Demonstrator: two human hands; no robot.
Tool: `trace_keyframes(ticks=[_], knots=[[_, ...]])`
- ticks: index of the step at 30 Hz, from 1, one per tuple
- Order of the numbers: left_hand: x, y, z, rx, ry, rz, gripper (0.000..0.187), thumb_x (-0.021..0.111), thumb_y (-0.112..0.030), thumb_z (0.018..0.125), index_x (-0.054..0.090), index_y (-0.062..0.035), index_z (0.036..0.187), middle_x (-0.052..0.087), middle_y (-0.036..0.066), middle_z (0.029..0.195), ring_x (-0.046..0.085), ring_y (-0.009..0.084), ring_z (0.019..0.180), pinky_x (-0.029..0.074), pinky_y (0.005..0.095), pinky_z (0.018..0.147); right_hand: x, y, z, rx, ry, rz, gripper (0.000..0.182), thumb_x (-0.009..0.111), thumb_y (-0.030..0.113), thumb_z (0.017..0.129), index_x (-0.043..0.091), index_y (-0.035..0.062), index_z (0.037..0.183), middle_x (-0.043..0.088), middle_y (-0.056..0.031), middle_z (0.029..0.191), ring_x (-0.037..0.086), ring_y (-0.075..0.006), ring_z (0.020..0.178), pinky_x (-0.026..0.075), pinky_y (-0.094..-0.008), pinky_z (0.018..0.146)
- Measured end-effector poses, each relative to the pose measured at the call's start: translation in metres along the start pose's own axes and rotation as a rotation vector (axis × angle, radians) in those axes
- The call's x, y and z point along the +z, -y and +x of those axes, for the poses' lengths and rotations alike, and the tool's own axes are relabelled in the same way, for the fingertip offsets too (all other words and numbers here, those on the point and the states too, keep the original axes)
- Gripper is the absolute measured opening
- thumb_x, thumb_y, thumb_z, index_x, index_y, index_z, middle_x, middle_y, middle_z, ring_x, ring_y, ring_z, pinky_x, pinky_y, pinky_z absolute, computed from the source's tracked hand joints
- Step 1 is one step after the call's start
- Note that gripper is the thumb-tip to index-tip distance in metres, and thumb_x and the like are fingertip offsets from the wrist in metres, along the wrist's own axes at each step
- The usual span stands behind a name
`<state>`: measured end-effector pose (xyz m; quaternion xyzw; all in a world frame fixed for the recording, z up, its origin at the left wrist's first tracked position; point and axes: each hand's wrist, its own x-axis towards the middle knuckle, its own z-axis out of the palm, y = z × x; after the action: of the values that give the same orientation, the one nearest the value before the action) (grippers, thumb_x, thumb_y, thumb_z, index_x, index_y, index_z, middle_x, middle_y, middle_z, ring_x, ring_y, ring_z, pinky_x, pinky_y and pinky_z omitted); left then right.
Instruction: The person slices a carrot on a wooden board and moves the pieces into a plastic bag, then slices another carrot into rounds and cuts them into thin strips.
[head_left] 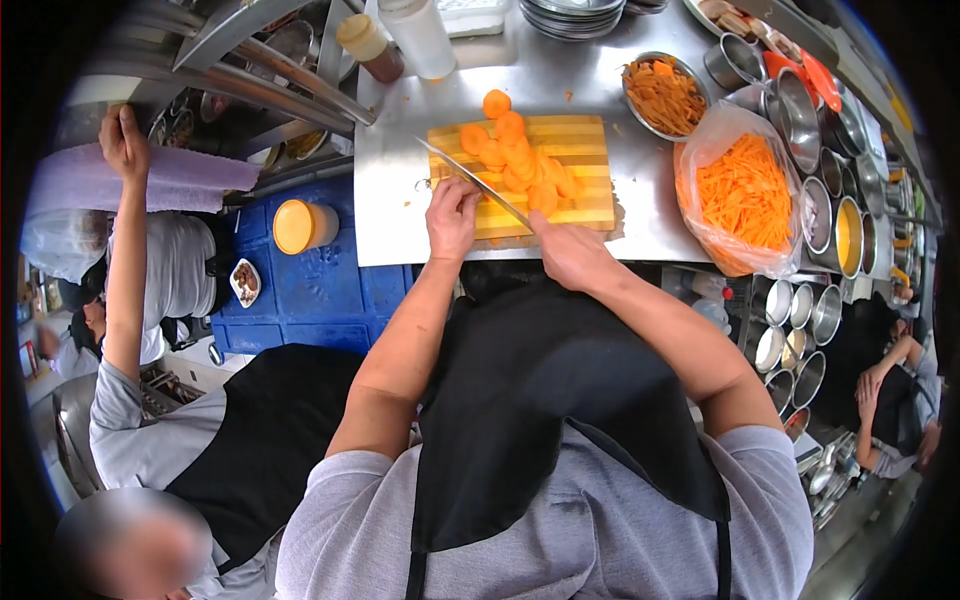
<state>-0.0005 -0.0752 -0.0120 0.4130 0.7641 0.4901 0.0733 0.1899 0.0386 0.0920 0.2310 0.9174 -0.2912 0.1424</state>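
Observation:
My right hand (574,250) is closed round the handle of a long kitchen knife (478,183), whose blade slants up and left across the striped wooden cutting board (590,150). My left hand (453,216) rests at the board's left edge with fingers curled down near the blade. A bit of orange shows by its fingertips; the carrot under them is mostly hidden. Beyond the knife lies an overlapping row of carrot slices (518,157). One loose carrot slice (497,103) sits past the board's far edge, on the steel table (400,200).
To the right stand a plastic bag of carrot strips (745,195), a bowl of orange peelings (662,95) and several metal containers (848,235). Bottles (418,40) and stacked plates (572,15) are at the back. A co-worker (230,440) is on the left, beside a blue surface with a tub (305,226).

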Motion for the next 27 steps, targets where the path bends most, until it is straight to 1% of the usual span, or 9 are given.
trace_keyframes(ticks=[11, 13, 16, 21, 22, 24, 25, 26, 27], knots=[[-0.002, -0.007, -0.001, -0.023, 0.012, -0.001, 0.009, 0.073, 0.003, 0.086, 0.07, 0.0007, 0.094, 0.066, 0.012, 0.105, 0.069, 0.0241, 0.086, 0.057, 0.032, 0.076, 0.015, 0.005, 0.021, 0.047, -0.009, 0.026, 0.031, 0.054, 0.003, 0.088, 0.046, 0.0022, 0.118, 0.072, -0.0231, 0.087, 0.071, -0.0428, 0.086, 0.054, -0.0547, 0.074], [-0.001, -0.002, -0.001, 0.006, -0.002, 0.01, 0.01, 0.073, 0.003, 0.085, 0.07, 0.0007, 0.094, 0.066, 0.012, 0.104, 0.068, 0.0244, 0.086, 0.057, 0.0321, 0.077, 0.009, 0.007, 0.029, 0.087, 0.077, 0.027, 0.031, 0.053, 0.005, 0.089, 0.046, 0.0031, 0.119, 0.071, -0.0246, 0.091, 0.07, -0.0441, 0.09, 0.053, -0.0554, 0.076], [-0.001, -0.003, -0.001, -0.009, 0.006, 0.016, 0.011, 0.072, 0.004, 0.085, 0.069, 0.0011, 0.095, 0.065, 0.012, 0.104, 0.068, 0.0244, 0.087, 0.058, 0.0318, 0.078, -0.007, 0.0, 0.019, 0.099, 0.092, 0.081, 0.03, 0.053, 0.007, 0.09, 0.045, 0.0042, 0.12, 0.07, -0.026, 0.093, 0.069, -0.0463, 0.091, 0.051, -0.0571, 0.078], [-0.002, -0.002, 0.004, -0.076, 0.092, -0.029, 0.036, 0.071, 0.006, 0.083, 0.065, -0.0018, 0.118, 0.062, 0.014, 0.12, 0.067, 0.0269, 0.102, 0.06, 0.0321, 0.082, -0.021, -0.032, -0.02, 0.075, -0.042, 0.196, 0.028, 0.052, 0.013, 0.095, 0.043, 0.0042, 0.12, 0.069, -0.0275, 0.09, 0.066, -0.0499, 0.088, 0.049, -0.0585, 0.077], [-0.001, -0.005, 0.009, -0.067, 0.085, -0.025, 0.036, 0.071, 0.006, 0.083, 0.065, -0.0018, 0.118, 0.062, 0.014, 0.12, 0.067, 0.0269, 0.102, 0.06, 0.0321, 0.082, -0.022, -0.044, -0.026, 0.087, -0.097, 0.245, 0.027, 0.052, 0.015, 0.097, 0.043, 0.0039, 0.119, 0.068, -0.0277, 0.089, 0.066, -0.0506, 0.088, 0.049, -0.058, 0.077], [0.001, -0.01, 0.021, -0.011, 0.196, 0.172, 0.039, 0.073, 0.004, 0.082, 0.066, -0.0032, 0.12, 0.063, 0.016, 0.123, 0.065, 0.0326, 0.107, 0.058, 0.0373, 0.09, -0.022, -0.067, -0.037, 0.092, -0.16, 0.294, 0.026, 0.052, 0.017, 0.099, 0.043, 0.0035, 0.119, 0.068, -0.0279, 0.088, 0.065, -0.0514, 0.088, 0.048, -0.0575, 0.077], [0.001, -0.012, 0.028, 0.013, 0.267, 0.277, 0.04, 0.075, 0.0, 0.08, 0.066, -0.0041, 0.118, 0.065, 0.017, 0.122, 0.062, 0.0375, 0.111, 0.052, 0.0426, 0.097, -0.023, -0.077, -0.042, 0.112, -0.211, 0.402, 0.024, 0.053, 0.017, 0.1, 0.043, 0.0033, 0.116, 0.068, -0.0256, 0.084, 0.066, -0.0478, 0.084, 0.05, -0.0544, 0.074], [0.002, -0.016, 0.033, 0.02, 0.259, 0.282, 0.04, 0.075, 0.0, 0.08, 0.066, -0.0041, 0.118, 0.065, 0.017, 0.122, 0.062, 0.0375, 0.111, 0.052, 0.0426, 0.097, -0.024, -0.087, -0.045, 0.13, -0.261, 0.51, 0.022, 0.054, 0.017, 0.101, 0.043, 0.0031, 0.114, 0.067, -0.0233, 0.08, 0.068, -0.0442, 0.079, 0.051, -0.0514, 0.071], [0.004, -0.02, 0.036, -0.056, 0.314, 0.311, 0.039, 0.076, -0.002, 0.079, 0.066, -0.004, 0.117, 0.066, 0.016, 0.119, 0.061, 0.0381, 0.112, 0.05, 0.0436, 0.098, -0.024, -0.094, -0.05, 0.12, -0.269, 0.509, 0.022, 0.054, 0.017, 0.101, 0.043, 0.0031, 0.114, 0.067, -0.0233, 0.08, 0.068, -0.0442, 0.079, 0.051, -0.0514, 0.071]])
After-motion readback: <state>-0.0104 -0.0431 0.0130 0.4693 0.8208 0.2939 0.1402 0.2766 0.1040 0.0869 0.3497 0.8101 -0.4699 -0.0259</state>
